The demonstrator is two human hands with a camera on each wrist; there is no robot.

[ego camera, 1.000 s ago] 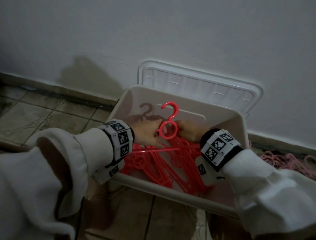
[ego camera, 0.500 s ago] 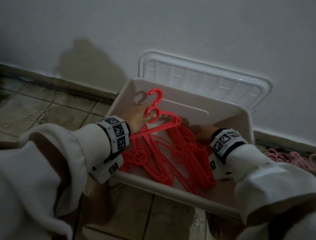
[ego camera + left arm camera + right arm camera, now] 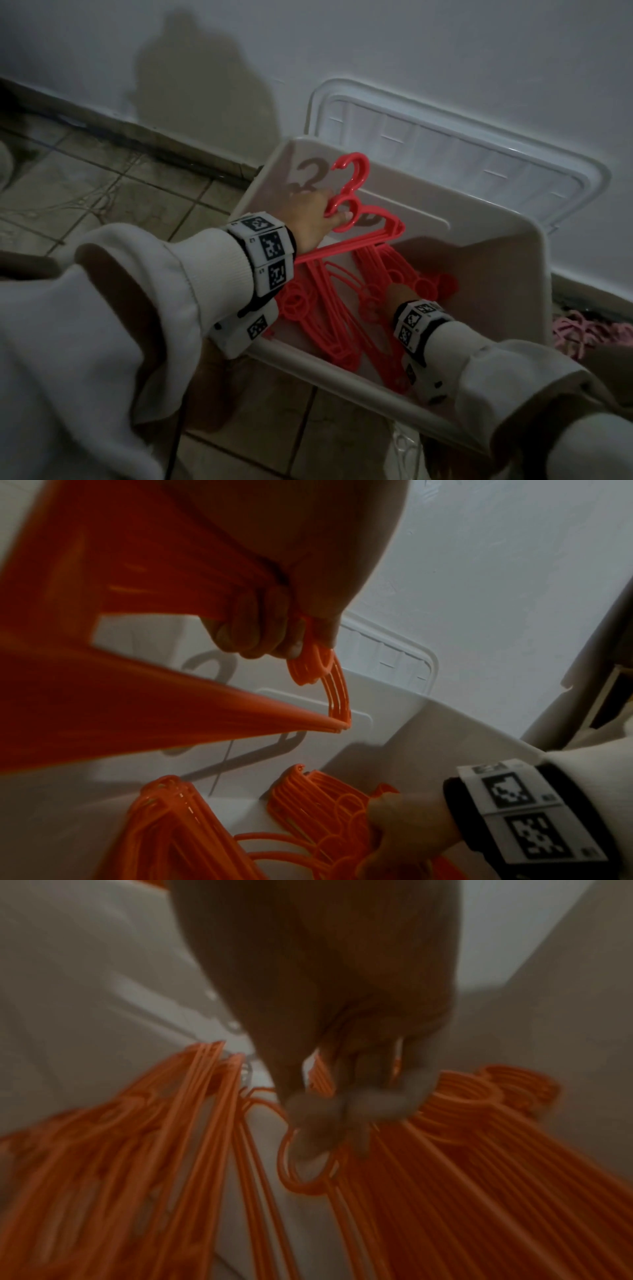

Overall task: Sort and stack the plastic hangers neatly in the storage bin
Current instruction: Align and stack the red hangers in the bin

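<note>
A white storage bin (image 3: 346,373) stands on the floor against the wall. My left hand (image 3: 322,219) grips a small bundle of red hangers (image 3: 356,181) by the necks, hooks up, above the bin's far left corner; the left wrist view shows the fingers (image 3: 253,631) curled round that held bundle (image 3: 315,669). Down in the bin my right hand (image 3: 399,296) reaches into the pile of red hangers (image 3: 342,325). In the blurred right wrist view its fingers (image 3: 329,1118) curl round a ring and bars of the pile (image 3: 479,1164).
The bin's white lid (image 3: 445,150) leans against the wall behind it. Pale pink hangers (image 3: 582,329) lie on the floor to the right of the bin. Brown floor tiles (image 3: 102,192) stretch to the left, with a baseboard (image 3: 137,137) along the wall.
My left hand has carried the held hangers left and up toward the bin's far left corner. My right hand has let go of them and dropped into the pile.
</note>
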